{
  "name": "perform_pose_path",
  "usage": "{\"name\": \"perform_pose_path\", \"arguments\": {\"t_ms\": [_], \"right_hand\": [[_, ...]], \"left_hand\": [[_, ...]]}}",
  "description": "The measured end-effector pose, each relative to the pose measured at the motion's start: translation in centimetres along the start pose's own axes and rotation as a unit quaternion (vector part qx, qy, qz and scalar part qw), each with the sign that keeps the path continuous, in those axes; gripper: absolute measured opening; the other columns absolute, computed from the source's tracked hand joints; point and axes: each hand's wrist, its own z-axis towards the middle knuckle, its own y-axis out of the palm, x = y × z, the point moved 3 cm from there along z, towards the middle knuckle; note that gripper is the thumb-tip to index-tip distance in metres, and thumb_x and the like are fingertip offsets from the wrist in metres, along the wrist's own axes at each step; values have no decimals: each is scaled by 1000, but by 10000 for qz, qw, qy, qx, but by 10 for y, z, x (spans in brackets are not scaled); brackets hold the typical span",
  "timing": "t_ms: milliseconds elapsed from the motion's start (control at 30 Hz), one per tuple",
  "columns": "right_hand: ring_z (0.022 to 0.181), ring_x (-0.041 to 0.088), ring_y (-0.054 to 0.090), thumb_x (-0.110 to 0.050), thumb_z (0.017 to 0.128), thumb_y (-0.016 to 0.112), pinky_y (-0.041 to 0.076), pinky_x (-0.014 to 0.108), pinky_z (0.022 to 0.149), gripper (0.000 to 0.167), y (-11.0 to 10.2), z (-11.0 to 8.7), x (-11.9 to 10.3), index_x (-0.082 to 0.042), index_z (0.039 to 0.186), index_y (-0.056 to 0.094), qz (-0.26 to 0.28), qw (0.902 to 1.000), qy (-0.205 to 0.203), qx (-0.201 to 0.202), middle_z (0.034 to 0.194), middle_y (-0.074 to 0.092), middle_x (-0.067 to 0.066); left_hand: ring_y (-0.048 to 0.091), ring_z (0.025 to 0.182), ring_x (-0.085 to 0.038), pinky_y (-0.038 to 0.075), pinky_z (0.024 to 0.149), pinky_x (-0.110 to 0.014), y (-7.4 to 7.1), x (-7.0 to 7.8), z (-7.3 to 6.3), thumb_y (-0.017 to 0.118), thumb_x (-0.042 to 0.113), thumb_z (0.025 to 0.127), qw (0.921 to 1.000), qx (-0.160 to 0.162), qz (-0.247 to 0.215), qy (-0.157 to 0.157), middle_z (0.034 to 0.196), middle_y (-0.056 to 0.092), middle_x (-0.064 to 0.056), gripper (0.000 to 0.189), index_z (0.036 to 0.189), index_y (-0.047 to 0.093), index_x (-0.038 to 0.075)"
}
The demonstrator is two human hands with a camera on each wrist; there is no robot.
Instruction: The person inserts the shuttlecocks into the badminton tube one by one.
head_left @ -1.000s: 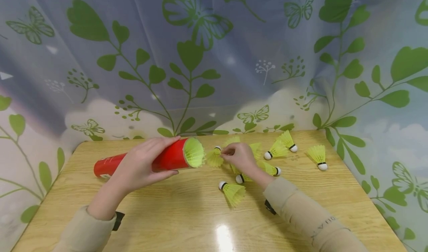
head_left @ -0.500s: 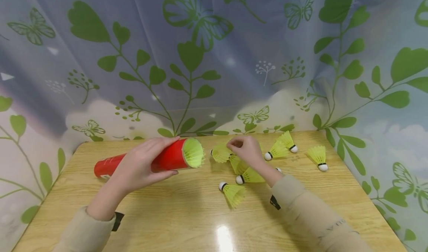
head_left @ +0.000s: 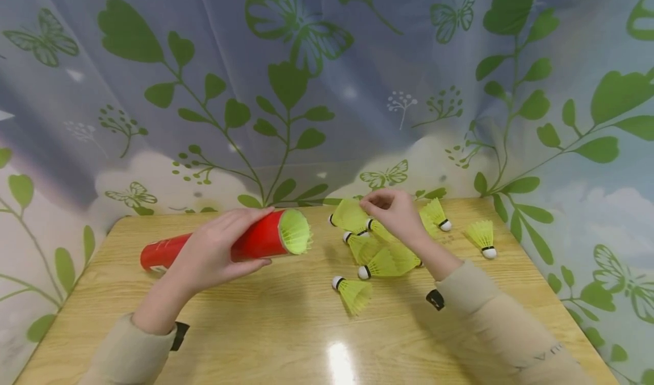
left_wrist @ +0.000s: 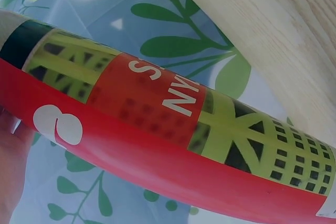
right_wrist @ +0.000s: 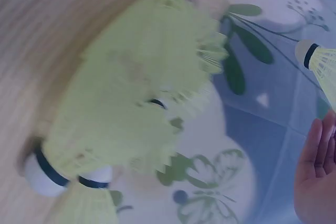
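My left hand grips a red shuttlecock tube, tilted with its mouth facing right. A yellow skirt shows at the mouth, and the left wrist view shows yellow skirts through the tube's clear stripe. Over the back of the table, my right hand pinches a yellow shuttlecock by its skirt, white cork pointing left. The right wrist view has this held shuttlecock at its right edge, beside my fingers.
Several loose shuttlecocks lie close together below my right hand. One shuttlecock lies nearer the front, another off to the right. A patterned curtain hangs behind the wooden table.
My right hand has moved up and to the right, away from the tube mouth, carrying the pinched shuttlecock. The left hand and tube hold nearly the same place.
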Motion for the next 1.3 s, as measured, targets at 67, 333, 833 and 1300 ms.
{"name": "perform_pose_path", "arguments": {"t_ms": [67, 333, 833, 1300], "right_hand": [[83, 27, 72, -12, 100, 73, 57, 23, 69, 16, -8, 0, -6, 0, 108, 80, 170, 9998, 28, 31, 100, 78, 20], [80, 3, 70, -14, 100, 73, 61, 26, 78, 19, -28, -4, -26, 2, 110, 78, 729, 9969, 251, 138, 91, 78, -6], [79, 5, 69, -6, 100, 71, 61, 23, 78, 18, -26, -16, -63, 9, 109, 74, 1429, 9895, -33, -194, 87, 75, -16], [77, 9, 65, -4, 99, 71, 56, 23, 71, 13, 8, -23, -78, 6, 106, 76, 1678, 9838, -138, -616, 89, 72, -8]], "left_hand": [[72, 117, -32, 63, 94, -53, 1, 0, 1, 98, 24, 70, 10000, 12, -10, 38, 129, 74, -10, 89, 148, 58, 9], [73, 116, -32, 63, 95, -53, 3, -1, 3, 97, 25, 70, 9999, -13, 8, 115, 129, 74, -11, 89, 147, 58, 8], [72, 116, -31, 63, 95, -53, 3, 0, 3, 97, 25, 70, 10000, -40, 42, -18, 128, 74, -10, 89, 148, 58, 10], [72, 116, -31, 63, 95, -53, 2, 1, 2, 97, 25, 70, 10000, -55, 51, -3, 128, 74, -10, 89, 149, 57, 9]]}}
